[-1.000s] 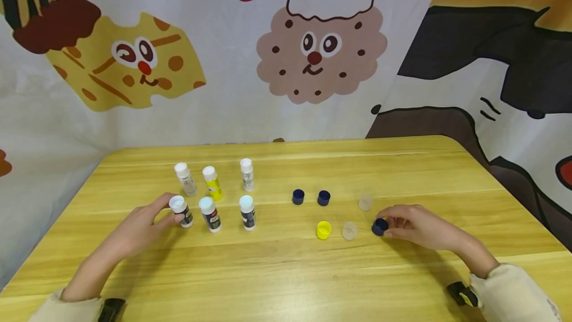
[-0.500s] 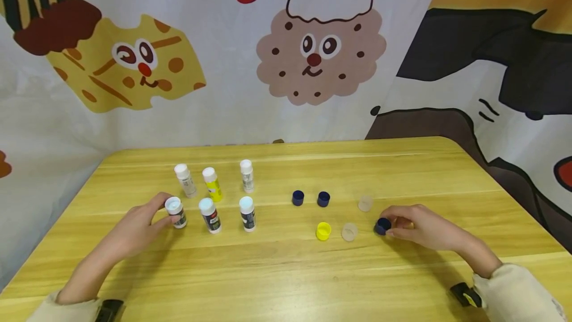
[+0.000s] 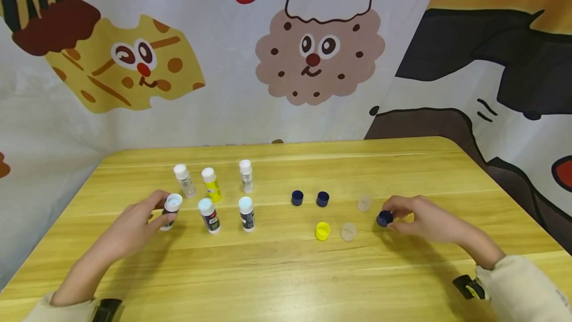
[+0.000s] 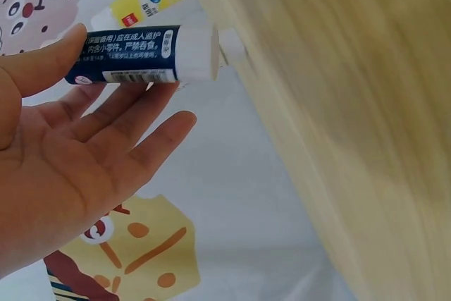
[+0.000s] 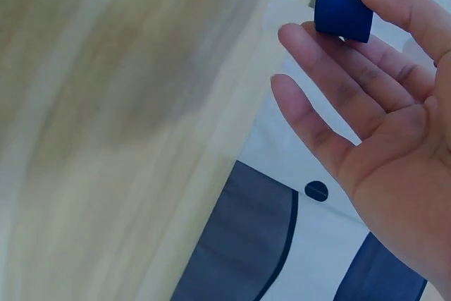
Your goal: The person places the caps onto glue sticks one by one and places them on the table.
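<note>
My left hand (image 3: 134,227) pinches a glue stick (image 4: 141,54) with a navy label between thumb and fingers. Its uncapped white top faces up in the head view, and its white base comes close to the tabletop. On the other side, my right hand (image 3: 431,220) pinches a navy glue stick cap (image 5: 343,12), held just off the table. Two more navy-label glue sticks, a nearer one (image 3: 209,215) and another (image 3: 247,214), stand upright to the right of my left hand.
Behind them stand a yellow glue stick (image 3: 211,184) and two white ones (image 3: 184,180). Between the hands, on the wooden table (image 3: 286,277), lie two navy caps (image 3: 297,198), a yellow cap (image 3: 322,231) and two clear caps (image 3: 348,231). A cartoon cloth hangs behind.
The left hand has moved the glue stick left, away from the others, and tilted it. The right hand has drawn the navy cap slightly right and upward.
</note>
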A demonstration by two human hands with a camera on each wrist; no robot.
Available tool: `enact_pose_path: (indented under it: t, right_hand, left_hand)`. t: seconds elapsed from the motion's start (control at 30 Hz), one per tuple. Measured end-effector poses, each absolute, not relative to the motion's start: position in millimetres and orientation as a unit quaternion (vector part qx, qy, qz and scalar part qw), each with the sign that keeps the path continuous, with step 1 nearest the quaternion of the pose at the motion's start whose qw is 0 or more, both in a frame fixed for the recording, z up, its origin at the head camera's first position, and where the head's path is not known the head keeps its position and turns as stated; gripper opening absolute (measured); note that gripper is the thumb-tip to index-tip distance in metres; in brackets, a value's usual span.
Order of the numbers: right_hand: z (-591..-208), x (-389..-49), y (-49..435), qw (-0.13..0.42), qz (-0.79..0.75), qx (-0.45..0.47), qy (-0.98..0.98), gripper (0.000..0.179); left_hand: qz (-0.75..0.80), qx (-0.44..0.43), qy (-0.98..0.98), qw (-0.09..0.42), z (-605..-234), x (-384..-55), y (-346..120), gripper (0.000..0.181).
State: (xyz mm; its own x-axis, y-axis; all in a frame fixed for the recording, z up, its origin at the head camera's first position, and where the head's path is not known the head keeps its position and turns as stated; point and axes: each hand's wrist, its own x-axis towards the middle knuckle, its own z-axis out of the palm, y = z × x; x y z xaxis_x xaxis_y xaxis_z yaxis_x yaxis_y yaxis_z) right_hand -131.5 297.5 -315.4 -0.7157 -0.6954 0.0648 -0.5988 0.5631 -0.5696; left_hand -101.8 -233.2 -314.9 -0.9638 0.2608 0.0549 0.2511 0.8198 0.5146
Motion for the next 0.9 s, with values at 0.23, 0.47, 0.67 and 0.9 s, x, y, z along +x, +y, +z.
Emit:
enact_pose_path:
  t: [0.23,0.47,0.67,0.9]
  right_hand:
    - [-304,-136,293,0.055,-0.268,-0.366,0.889,0.021]
    - [-294,-142,284,0.001,-0.239,-0.395,0.887,0.025]
    - [-287,-146,273,-0.006,-0.230,-0.391,0.891,0.025]
    - [-279,-150,265,0.040,-0.232,-0.370,0.899,0.022]
  left_hand:
    - [0.271,0.130,0.954,0.000,-309,-101,-233,0.024]
    - [0.267,0.122,0.956,-0.021,-298,-99,-233,0.025]
    - [0.249,0.116,0.961,-0.042,-291,-100,-230,0.027]
    - [0.237,0.091,0.967,-0.036,-283,-102,-224,0.032]
